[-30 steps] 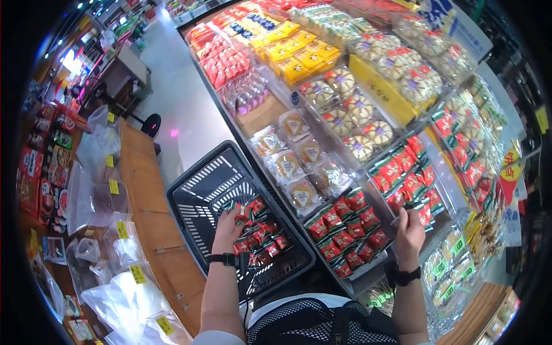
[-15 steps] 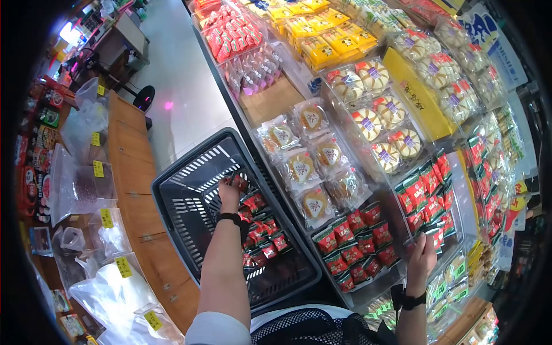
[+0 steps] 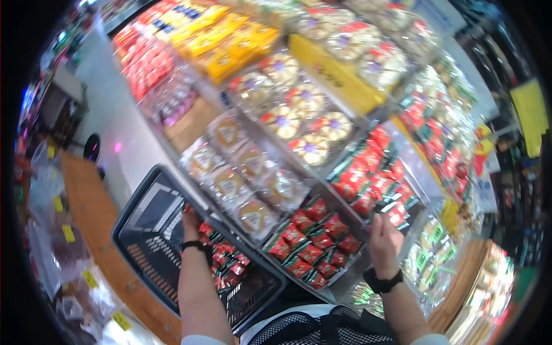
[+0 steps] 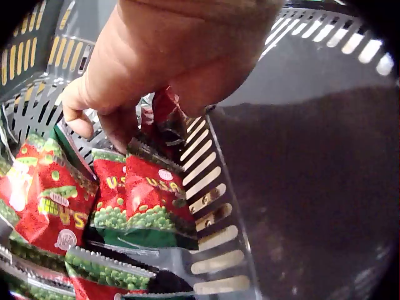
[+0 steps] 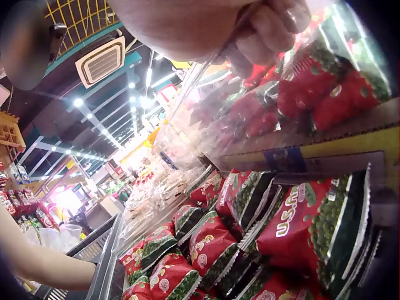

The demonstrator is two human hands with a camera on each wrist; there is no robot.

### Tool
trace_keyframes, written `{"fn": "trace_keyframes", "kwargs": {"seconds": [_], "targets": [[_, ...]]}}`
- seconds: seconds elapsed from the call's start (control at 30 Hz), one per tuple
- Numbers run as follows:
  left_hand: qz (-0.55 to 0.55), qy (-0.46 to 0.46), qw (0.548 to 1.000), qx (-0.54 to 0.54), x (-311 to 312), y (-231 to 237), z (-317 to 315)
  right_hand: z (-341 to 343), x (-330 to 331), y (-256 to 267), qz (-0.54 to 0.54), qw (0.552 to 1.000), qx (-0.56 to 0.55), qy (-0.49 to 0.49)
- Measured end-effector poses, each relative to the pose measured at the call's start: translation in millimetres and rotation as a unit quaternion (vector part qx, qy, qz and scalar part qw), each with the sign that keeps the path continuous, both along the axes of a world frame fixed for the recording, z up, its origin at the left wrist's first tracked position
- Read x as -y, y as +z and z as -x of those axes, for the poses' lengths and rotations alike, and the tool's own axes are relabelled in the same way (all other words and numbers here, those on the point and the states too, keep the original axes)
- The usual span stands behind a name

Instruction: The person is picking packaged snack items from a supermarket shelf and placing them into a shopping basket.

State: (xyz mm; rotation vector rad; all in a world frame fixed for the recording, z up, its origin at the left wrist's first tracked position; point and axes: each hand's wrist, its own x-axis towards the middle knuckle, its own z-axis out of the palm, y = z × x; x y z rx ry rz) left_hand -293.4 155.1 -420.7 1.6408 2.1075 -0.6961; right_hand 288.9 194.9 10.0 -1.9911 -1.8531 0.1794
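Inside the dark grey shopping basket [image 3: 133, 221], my left hand [image 3: 191, 227] holds a small red and green snack packet [image 4: 165, 115], its fingers bent around the wrapper. Several similar packets [image 4: 153, 194], printed with green peas, lie loose in the basket beneath that hand. On the display, my right hand [image 3: 384, 238] grips the top edge of a clear plastic divider [image 5: 215, 59], with fingers over the side where more pea packets [image 5: 337, 94] are heaped. Below it, a nearer bin holds rows of the same red packets [image 5: 212, 247].
Round wrapped cakes [image 3: 230, 187] fill the compartment beside the basket. Farther off are flower-patterned pastries [image 3: 310, 146] and yellow packs [image 3: 236, 49]. A wooden counter [image 3: 95, 230] with plastic bags runs along the left, and an aisle floor [image 3: 109, 115] lies beyond the basket.
The head view has swung, shifting the scene left and blurring it. My left hand has moved from over the heaped packets to the basket's far part, with a packet. My right hand stays at the divider.
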Motion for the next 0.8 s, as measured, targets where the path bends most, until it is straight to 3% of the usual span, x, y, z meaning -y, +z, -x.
{"fn": "trace_keyframes", "kwargs": {"seconds": [0.03,0.07,0.1,0.13,0.17,0.27,0.33,0.37,0.4,0.47,0.53,0.6,0.67,0.8], "targets": [[-0.122,-0.019,0.992,0.008,4,11,-11,0,-1,1,-0.01,1.0,-0.008,0.0],[-0.293,0.264,0.895,0.207,13,-10,-8,1,-2,4,-0.004,1.0,0.005,0.006],[-0.405,0.509,0.657,0.38,5,-18,-6,0,-2,4,-0.022,0.999,0.031,0.017],[-0.406,0.497,0.661,0.39,25,35,-32,-1,-2,3,-0.04,0.997,0.055,0.03],[-0.3,0.417,0.85,0.117,-9,151,-80,-2,-2,3,-0.047,0.997,0.051,0.029],[-0.364,0.383,0.827,0.192,-7,191,-104,-2,-1,4,-0.058,0.997,0.044,0.026],[-0.463,0.363,0.746,0.312,-4,246,-143,-3,1,6,-0.04,0.999,0.016,0.02],[-0.499,0.387,0.705,0.323,-1,281,-175,-2,1,10,0.001,1.0,-0.003,0.009],[-0.504,0.379,0.705,0.324,6,298,-189,-4,2,7,-0.001,1.0,-0.019,0.011],[-0.556,0.251,0.708,0.356,25,324,-210,-6,4,11,0.012,0.998,-0.057,0.006],[-0.536,0.273,0.613,0.513,40,374,-256,-14,4,11,0.002,0.994,-0.107,0.0],[-0.539,0.187,0.658,0.49,55,401,-281,-24,2,15,-0.007,0.987,-0.159,-0.004],[-0.46,0.22,0.616,0.601,72,415,-301,-42,-4,21,-0.101,0.994,-0.008,-0.039],[-0.371,0.258,0.62,0.642,94,418,-335,-66,-7,10,-0.024,0.991,0.07,-0.114]]}}
